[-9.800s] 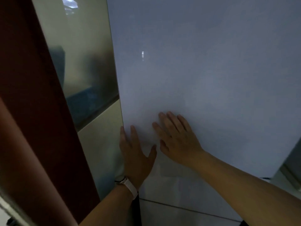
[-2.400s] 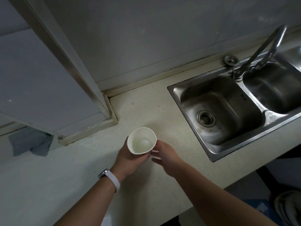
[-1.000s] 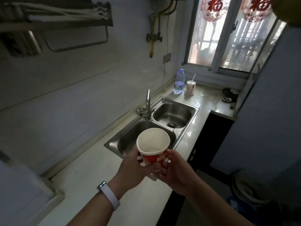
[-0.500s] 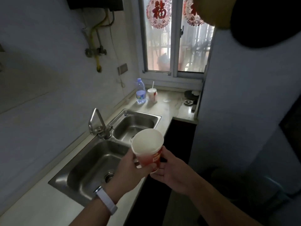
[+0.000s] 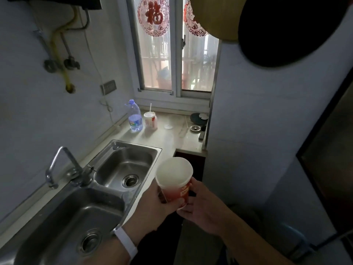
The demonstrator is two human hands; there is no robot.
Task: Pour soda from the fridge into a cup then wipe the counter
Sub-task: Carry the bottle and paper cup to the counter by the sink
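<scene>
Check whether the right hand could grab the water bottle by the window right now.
Probably not: the right hand grips the paper cup with the left hand, and the water bottle stands far off, beyond the sink.

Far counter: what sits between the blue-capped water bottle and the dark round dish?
Head view: a red-and-white paper cup with a straw beside the clear water bottle, then a small pale disc, then a round metal strainer by the dark round dish.

Red paper cup (image 5: 174, 181), white inside, empty, near upright, held beside sink.
</scene>
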